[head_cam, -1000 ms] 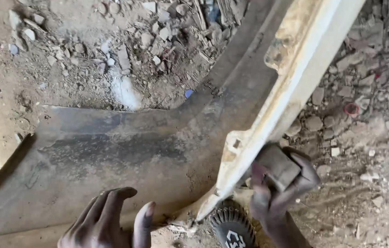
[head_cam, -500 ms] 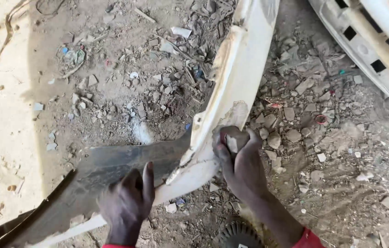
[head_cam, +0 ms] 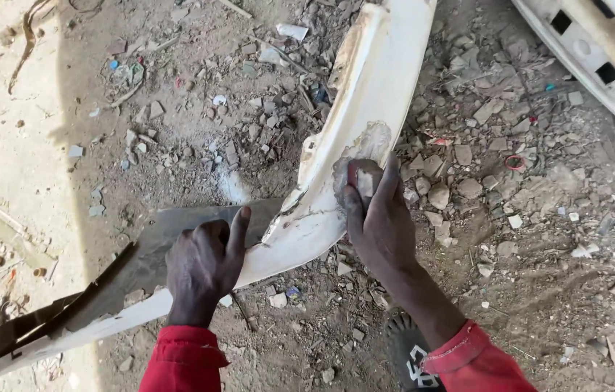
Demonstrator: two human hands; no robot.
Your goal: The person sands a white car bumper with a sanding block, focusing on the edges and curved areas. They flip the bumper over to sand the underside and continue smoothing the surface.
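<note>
Bumper point(head_cam: 365, 94) lies on rubble ground point(head_cam: 540, 239). Left hand point(head_cam: 202, 265) on its left part; right hand point(head_cam: 380, 218) further right. Second panel point(head_cam: 598, 58) far right.
</note>
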